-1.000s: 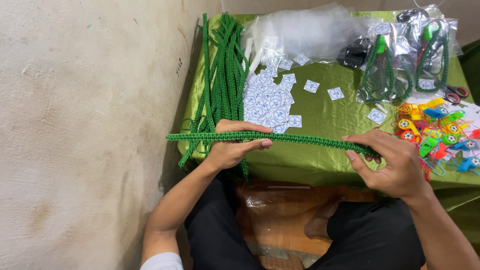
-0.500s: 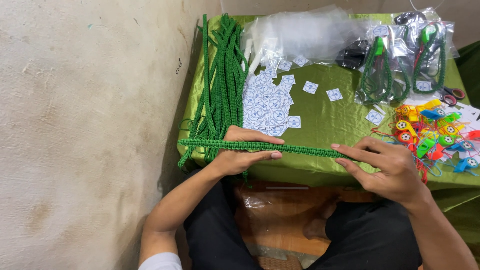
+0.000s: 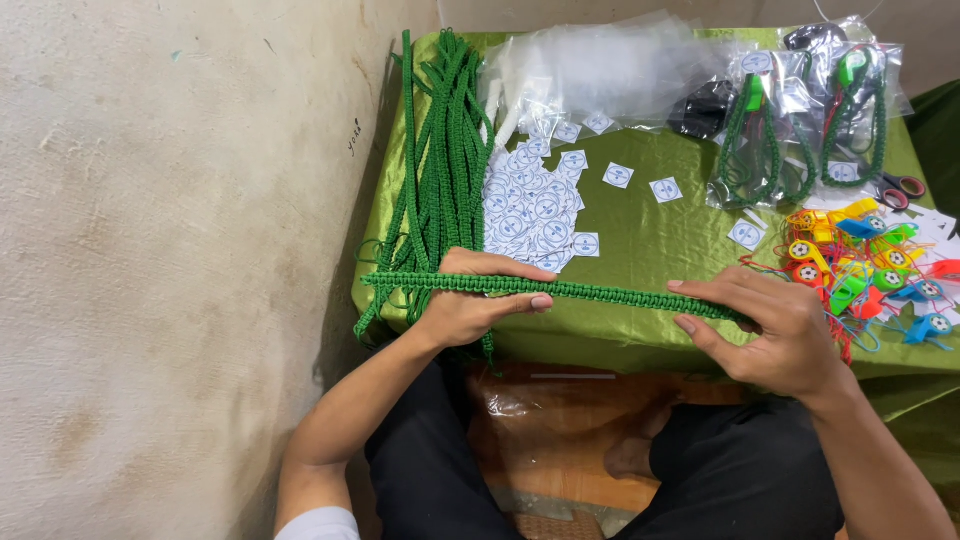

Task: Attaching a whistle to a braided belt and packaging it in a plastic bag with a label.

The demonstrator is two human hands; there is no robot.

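Note:
I hold a long green braided cord (image 3: 600,292) stretched level above the near edge of a low table covered in green cloth (image 3: 650,240). My left hand (image 3: 475,300) grips the cord near its left end, thumb over the top. My right hand (image 3: 775,325) pinches the cord's right end between fingers and thumb. A pile of the same green braided cords (image 3: 440,170) lies along the table's left side, just behind my left hand. Small white square stickers with round blue marks (image 3: 535,210) are heaped beside that pile.
Clear plastic bags (image 3: 600,70) lie at the back. Bagged green cords (image 3: 800,140) sit back right, with scissors (image 3: 900,187) beside them. Several colourful plastic whistles (image 3: 870,270) lie at the right edge. A rough plaster wall (image 3: 170,250) runs along the left. My crossed legs are below.
Both hands lowered the cord slightly toward the table's near edge and the left hand slid along it, leaving a shorter tail sticking out to the left.

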